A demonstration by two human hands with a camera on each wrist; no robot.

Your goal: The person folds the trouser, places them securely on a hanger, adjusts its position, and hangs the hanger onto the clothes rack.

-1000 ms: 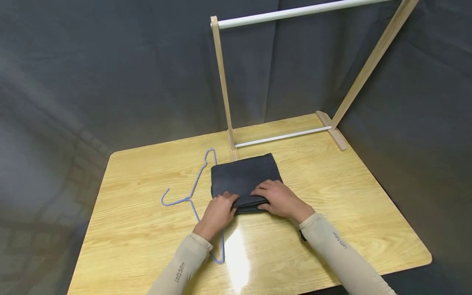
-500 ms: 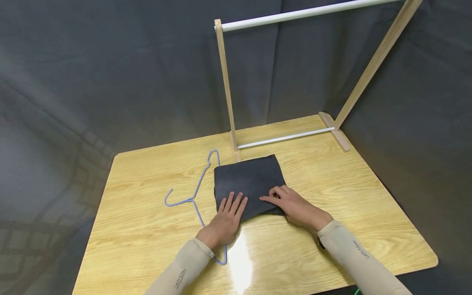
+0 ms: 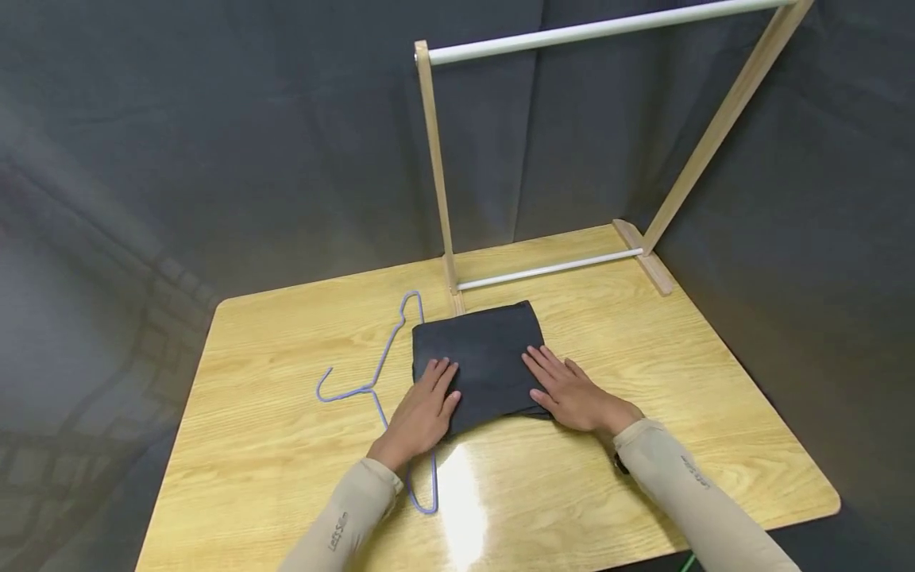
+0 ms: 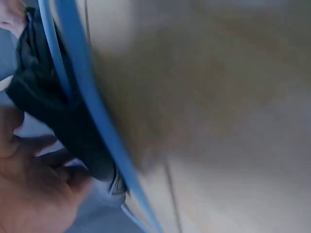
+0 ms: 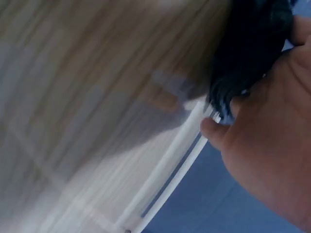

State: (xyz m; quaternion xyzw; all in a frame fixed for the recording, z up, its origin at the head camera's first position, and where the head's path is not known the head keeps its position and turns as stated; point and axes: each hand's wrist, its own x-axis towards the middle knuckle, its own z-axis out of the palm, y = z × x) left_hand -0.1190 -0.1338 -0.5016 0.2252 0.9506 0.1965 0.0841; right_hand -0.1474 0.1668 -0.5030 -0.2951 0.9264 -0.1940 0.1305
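A folded dark cloth (image 3: 489, 342) lies on the wooden table, its near edge slanting and an under layer showing at the near right. My left hand (image 3: 422, 413) rests flat on its near left part with fingers straight. On the right edge lies my right hand (image 3: 572, 393), fingers spread and extended over the fabric. A blue hanger (image 3: 387, 349) lies partly under the cloth and passes beneath my left wrist, its hook pointing left. In the left wrist view the hanger (image 4: 92, 97) runs close past the cloth (image 4: 53, 107). The right wrist view shows the cloth (image 5: 250, 48) beside my palm.
Behind the cloth stands a wooden rack (image 3: 436, 159) with a white top rail (image 3: 600, 30) and a white lower rail (image 3: 550, 268). Its left foot reaches close to the cloth's far edge. Dark curtains (image 3: 286, 159) surround the table (image 3: 272, 445).
The rolled near edge of the cloth has been laid flat toward me. My fingers have straightened from their grip; the left hand has shifted slightly left and the right rests at the right edge.
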